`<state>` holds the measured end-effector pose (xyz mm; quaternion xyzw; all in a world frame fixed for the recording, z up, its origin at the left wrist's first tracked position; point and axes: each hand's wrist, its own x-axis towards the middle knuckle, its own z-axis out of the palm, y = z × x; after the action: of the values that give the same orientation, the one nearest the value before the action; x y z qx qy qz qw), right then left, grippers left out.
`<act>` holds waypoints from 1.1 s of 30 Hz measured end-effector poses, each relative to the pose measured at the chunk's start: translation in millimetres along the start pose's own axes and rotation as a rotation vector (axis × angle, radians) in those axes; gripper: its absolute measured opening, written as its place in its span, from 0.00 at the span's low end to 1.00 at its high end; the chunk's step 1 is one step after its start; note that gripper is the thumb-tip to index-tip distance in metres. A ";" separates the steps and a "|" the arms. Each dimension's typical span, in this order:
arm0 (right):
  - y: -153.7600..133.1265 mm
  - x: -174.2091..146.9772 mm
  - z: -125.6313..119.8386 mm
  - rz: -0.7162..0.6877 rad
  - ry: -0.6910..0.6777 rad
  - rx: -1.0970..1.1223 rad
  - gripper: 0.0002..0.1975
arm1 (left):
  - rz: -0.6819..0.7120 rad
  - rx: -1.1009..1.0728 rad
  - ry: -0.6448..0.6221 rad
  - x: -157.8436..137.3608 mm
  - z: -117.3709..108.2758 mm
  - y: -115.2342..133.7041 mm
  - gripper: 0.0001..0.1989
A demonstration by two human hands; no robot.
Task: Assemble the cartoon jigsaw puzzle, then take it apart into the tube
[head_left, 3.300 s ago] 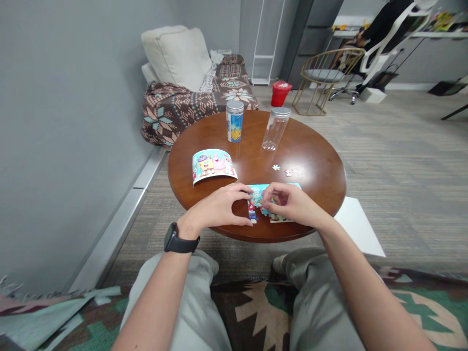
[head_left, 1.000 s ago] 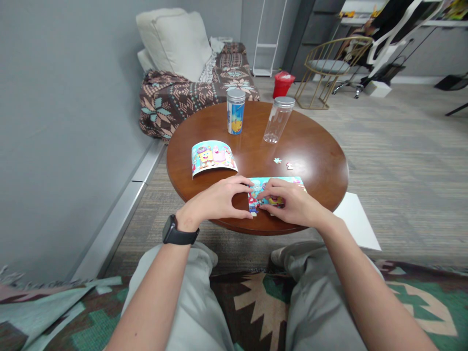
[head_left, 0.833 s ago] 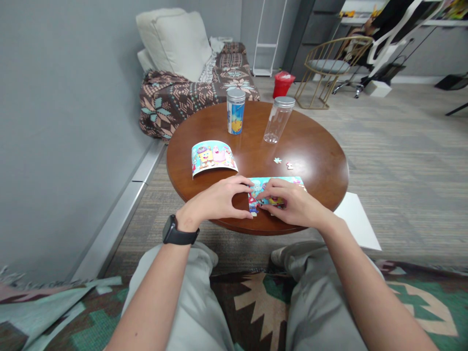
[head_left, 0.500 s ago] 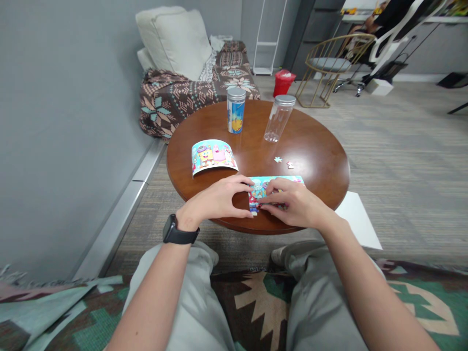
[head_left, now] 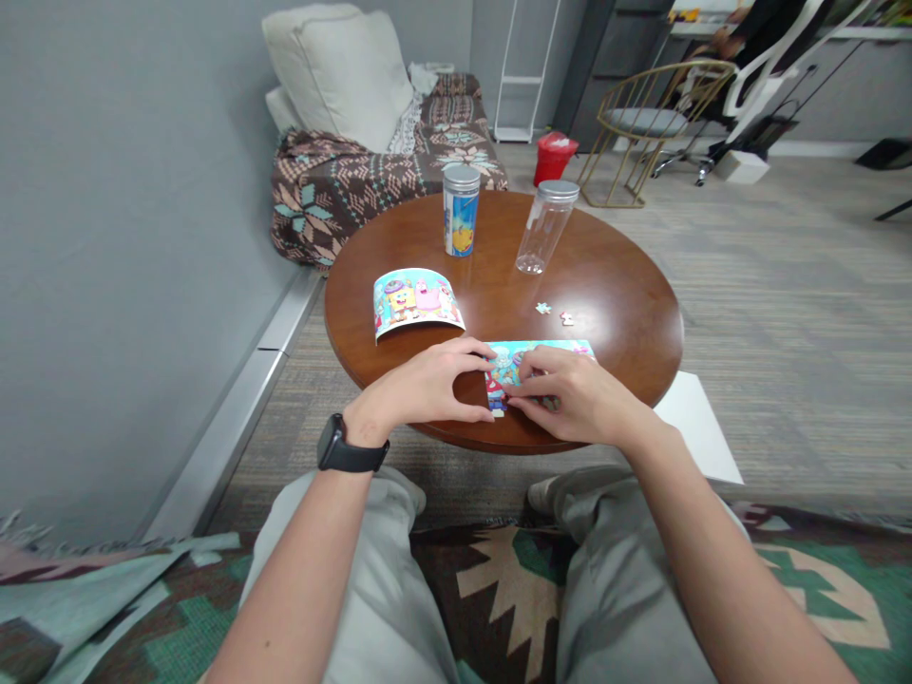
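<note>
A colourful cartoon jigsaw puzzle (head_left: 504, 357) lies near the front edge of the round table, partly covered by my right hand. My left hand (head_left: 434, 382) is open, its thumb and fingers apart at the puzzle's left edge. My right hand (head_left: 570, 389) has its thumb and fingers pinched over the lower left part, on a small puzzle piece (head_left: 506, 400) mostly hidden by the fingertips. Two loose pieces, a light blue puzzle piece (head_left: 543, 309) and a pinkish puzzle piece (head_left: 566, 319), lie beyond the puzzle.
A curved picture card (head_left: 419, 302) stands at the left of the wooden table (head_left: 491, 285). Farther back are a blue-labelled jar (head_left: 461, 214) and a clear jar (head_left: 545, 228), both lidded. Behind are a draped sofa, a red bin (head_left: 553, 159), a gold chair and a seated person.
The hands stay almost in the same place, the right fingertips still at the puzzle's lower left. The whole view has shifted very slightly.
</note>
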<state>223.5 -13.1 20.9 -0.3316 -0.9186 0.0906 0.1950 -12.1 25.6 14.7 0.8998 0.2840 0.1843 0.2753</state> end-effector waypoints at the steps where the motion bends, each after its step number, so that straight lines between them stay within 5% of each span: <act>1: -0.5 -0.5 -1.4 0.000 -0.005 0.002 0.11 | 0.000 0.000 0.000 0.0 0.2 -0.1 0.24; 8: 2.0 -2.7 -8.6 0.058 0.161 0.034 0.15 | 0.000 -0.010 0.005 -0.8 -0.5 1.3 0.25; 14: 45.0 -13.5 -5.0 0.579 0.615 -0.069 0.14 | -0.014 0.026 0.008 -0.6 -0.5 2.5 0.27; 19: 82.5 -23.2 2.1 0.783 0.504 -0.068 0.15 | -0.026 0.083 -0.015 1.2 1.1 3.0 0.26; 25: 95.8 -12.3 1.0 0.746 0.379 0.001 0.11 | -0.041 0.106 -0.006 2.3 2.9 3.3 0.26; 33: 100.4 -7.8 1.1 0.794 0.375 0.093 0.07 | -0.085 0.097 0.002 1.3 2.4 3.9 0.36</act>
<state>286.2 58.6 -12.1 -0.6604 -0.6636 0.1380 0.3231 -8.4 22.8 15.4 0.8990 0.3310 0.1594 0.2386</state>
